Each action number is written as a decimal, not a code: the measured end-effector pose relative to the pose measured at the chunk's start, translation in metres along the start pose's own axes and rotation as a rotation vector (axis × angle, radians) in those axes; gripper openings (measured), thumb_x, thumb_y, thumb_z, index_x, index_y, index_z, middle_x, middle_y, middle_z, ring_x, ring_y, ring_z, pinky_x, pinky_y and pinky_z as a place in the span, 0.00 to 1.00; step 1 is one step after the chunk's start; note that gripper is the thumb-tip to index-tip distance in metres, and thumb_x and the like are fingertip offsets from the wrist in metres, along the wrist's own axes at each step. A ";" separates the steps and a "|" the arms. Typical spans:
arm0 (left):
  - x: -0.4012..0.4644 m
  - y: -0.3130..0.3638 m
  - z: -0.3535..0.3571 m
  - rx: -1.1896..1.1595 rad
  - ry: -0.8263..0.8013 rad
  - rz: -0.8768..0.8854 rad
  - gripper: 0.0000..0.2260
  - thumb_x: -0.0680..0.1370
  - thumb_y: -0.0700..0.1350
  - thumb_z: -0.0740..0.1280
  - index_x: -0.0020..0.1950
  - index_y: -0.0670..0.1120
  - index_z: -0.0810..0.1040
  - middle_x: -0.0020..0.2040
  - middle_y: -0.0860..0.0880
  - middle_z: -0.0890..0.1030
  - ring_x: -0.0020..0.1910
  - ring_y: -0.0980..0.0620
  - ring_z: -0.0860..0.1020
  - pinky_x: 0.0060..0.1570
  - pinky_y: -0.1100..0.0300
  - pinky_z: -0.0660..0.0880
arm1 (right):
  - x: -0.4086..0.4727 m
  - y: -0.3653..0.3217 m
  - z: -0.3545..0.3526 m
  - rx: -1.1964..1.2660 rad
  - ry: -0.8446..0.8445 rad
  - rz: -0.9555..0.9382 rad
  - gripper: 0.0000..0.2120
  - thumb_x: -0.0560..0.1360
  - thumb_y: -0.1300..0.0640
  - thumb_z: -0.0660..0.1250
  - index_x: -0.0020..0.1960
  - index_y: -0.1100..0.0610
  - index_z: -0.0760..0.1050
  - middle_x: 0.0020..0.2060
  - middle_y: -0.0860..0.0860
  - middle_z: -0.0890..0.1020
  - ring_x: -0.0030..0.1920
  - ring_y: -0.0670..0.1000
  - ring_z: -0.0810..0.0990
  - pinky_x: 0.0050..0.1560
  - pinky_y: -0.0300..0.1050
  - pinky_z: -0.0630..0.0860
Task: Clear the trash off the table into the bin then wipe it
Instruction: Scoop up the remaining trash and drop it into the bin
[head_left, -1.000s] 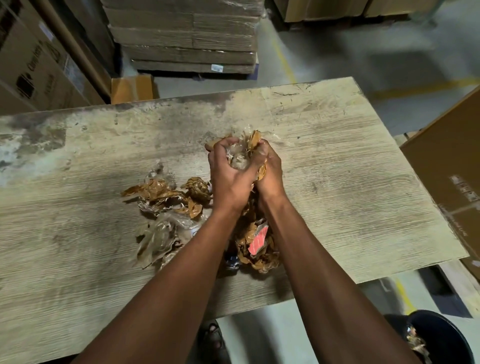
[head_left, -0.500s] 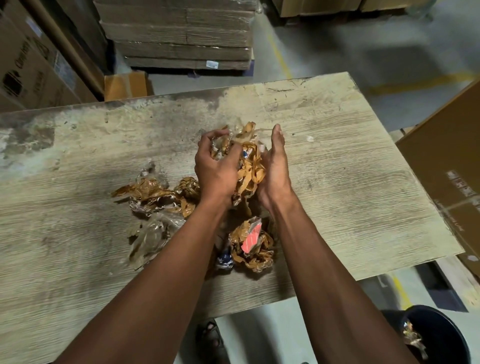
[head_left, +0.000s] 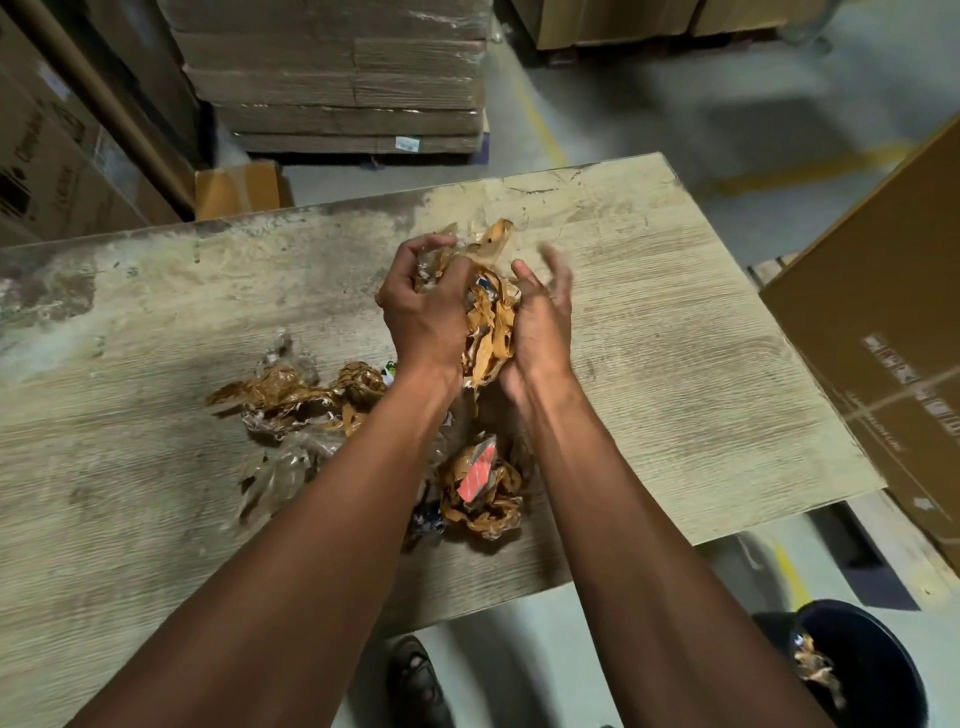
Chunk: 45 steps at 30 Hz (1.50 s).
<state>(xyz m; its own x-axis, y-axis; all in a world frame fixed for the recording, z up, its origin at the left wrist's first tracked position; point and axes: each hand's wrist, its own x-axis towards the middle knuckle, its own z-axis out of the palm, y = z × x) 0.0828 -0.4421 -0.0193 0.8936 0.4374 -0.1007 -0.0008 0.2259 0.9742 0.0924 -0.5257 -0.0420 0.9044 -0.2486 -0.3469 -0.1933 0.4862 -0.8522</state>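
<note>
A wad of crumpled brown tape and clear plastic is held between both my hands above the middle of the worn wooden table. My left hand grips its left side with curled fingers. My right hand cups its right side, fingers loosely bent and blurred. More trash lies on the table under my forearms: a brown tape and plastic heap at the left and a brown ball with a red label near the front edge. A dark bin with some trash inside stands on the floor at the lower right.
A large cardboard box stands close to the table's right end. Stacked flat cartons on a pallet sit beyond the far edge, more boxes at the left. My sandalled foot shows below the table's front edge.
The hands, tightly clasped round the wad a second ago, have loosened. My right hand's fingers have spread off it and the wad has shifted slightly away from me.
</note>
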 end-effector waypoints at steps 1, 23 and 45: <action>-0.001 0.003 0.003 -0.001 0.008 -0.001 0.07 0.73 0.44 0.75 0.49 0.54 0.85 0.56 0.48 0.87 0.47 0.47 0.83 0.43 0.49 0.80 | 0.000 -0.001 0.000 0.000 -0.027 -0.016 0.17 0.84 0.63 0.62 0.66 0.48 0.81 0.63 0.50 0.85 0.67 0.53 0.82 0.75 0.62 0.75; -0.139 -0.004 0.148 -0.111 -0.291 -0.053 0.06 0.75 0.39 0.72 0.49 0.49 0.82 0.40 0.47 0.84 0.37 0.51 0.80 0.40 0.56 0.77 | -0.036 -0.110 -0.144 0.239 0.014 -0.164 0.07 0.81 0.59 0.73 0.56 0.59 0.78 0.44 0.57 0.87 0.44 0.55 0.86 0.63 0.65 0.81; -0.464 -0.155 0.342 -0.048 -0.837 -0.375 0.10 0.80 0.32 0.69 0.59 0.42 0.81 0.46 0.46 0.88 0.45 0.48 0.86 0.48 0.47 0.85 | -0.148 -0.171 -0.543 0.290 0.600 -0.363 0.09 0.82 0.62 0.71 0.43 0.53 0.80 0.39 0.52 0.85 0.40 0.51 0.82 0.49 0.50 0.79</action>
<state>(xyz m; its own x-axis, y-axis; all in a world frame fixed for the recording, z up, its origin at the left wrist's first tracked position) -0.1779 -0.9779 -0.0541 0.8722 -0.4412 -0.2112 0.3534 0.2697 0.8958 -0.2148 -1.0269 -0.0574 0.5138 -0.8079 -0.2887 0.2592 0.4670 -0.8454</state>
